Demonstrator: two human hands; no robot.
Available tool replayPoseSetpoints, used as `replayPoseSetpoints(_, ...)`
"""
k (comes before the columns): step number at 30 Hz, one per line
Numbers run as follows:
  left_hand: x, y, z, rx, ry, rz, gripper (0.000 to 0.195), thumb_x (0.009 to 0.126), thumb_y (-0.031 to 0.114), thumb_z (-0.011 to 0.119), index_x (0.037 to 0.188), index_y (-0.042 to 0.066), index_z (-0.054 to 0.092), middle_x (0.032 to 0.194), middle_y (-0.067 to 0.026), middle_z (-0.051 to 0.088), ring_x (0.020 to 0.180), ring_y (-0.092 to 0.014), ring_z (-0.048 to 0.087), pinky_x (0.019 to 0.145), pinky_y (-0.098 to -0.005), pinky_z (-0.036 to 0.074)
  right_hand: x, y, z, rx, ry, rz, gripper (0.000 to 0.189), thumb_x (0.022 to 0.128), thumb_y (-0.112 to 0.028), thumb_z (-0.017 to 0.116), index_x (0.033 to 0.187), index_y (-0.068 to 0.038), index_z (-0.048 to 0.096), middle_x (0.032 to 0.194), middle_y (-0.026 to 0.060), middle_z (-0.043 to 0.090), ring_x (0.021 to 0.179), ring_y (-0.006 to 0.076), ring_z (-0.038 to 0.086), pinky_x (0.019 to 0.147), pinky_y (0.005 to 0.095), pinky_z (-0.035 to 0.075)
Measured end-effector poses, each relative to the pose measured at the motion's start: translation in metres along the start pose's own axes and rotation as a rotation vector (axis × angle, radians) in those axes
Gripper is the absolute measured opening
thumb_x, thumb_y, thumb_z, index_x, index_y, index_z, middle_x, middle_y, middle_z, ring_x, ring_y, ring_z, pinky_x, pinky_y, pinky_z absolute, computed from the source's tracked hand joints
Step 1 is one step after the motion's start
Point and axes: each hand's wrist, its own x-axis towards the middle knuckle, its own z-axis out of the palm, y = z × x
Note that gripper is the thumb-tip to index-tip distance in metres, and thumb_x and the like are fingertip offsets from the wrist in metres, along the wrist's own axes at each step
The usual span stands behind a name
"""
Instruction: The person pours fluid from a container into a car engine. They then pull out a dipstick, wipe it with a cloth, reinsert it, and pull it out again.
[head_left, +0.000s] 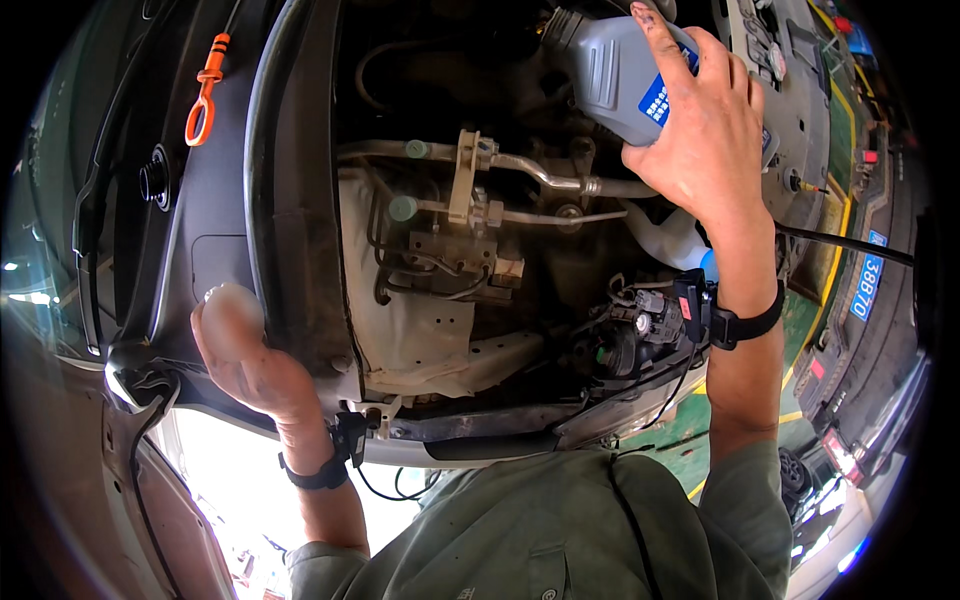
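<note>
My right hand (697, 135) grips a grey plastic oil bottle (607, 82), tilted on its side with its open threaded neck towards the upper left. Dark shadow hides what lies beyond the neck. At the left, my left hand (251, 360) rests by the black cowl panel; a blurred patch covers its fingers, so whether it holds something cannot be told. An orange dipstick handle (202, 112) lies on the cowl above it, beside a black threaded cap or neck (155, 178).
Metal air-conditioning pipes (540, 172) with green caps cross the engine bay. A white washer-filler tube (664, 236) and wiring connectors (652, 315) sit near my right forearm. The front body edge (495, 450) runs by my torso. Another vehicle (862, 300) stands at the right.
</note>
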Motion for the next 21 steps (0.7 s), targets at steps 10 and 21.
replayPoseSetpoints(10, 0.004, 0.001, 0.001, 0.024, -0.023, 0.047, 0.022, 0.093, 0.000, 0.050, 0.108, -0.007, 0.064, 0.097, -0.0175, 0.066, 0.091, -0.040, 0.064, 0.076, -0.0436, 0.054, 0.006, -0.002, -0.021, 0.046, -0.099, -0.027, 0.097, 0.058, -0.021, 0.083, 0.148, -0.011, 0.049, 0.131, 0.0216, 0.049, 0.125, 0.0387, 0.048, 0.111, 0.0484, 0.035)
replayPoseSetpoints(21, -0.002, -0.003, -0.001, 0.038, -0.027, -0.021, 0.027, 0.098, 0.003, 0.047, 0.117, -0.007, 0.064, 0.107, -0.0176, 0.069, 0.104, -0.042, 0.065, 0.087, -0.0441, 0.055, 0.009, -0.027, -0.020, 0.147, -0.179, 0.140, 0.106, 0.059, -0.023, 0.085, 0.154, -0.013, 0.041, 0.139, 0.0239, 0.045, 0.129, 0.0433, 0.046, 0.112, 0.0505, 0.038)
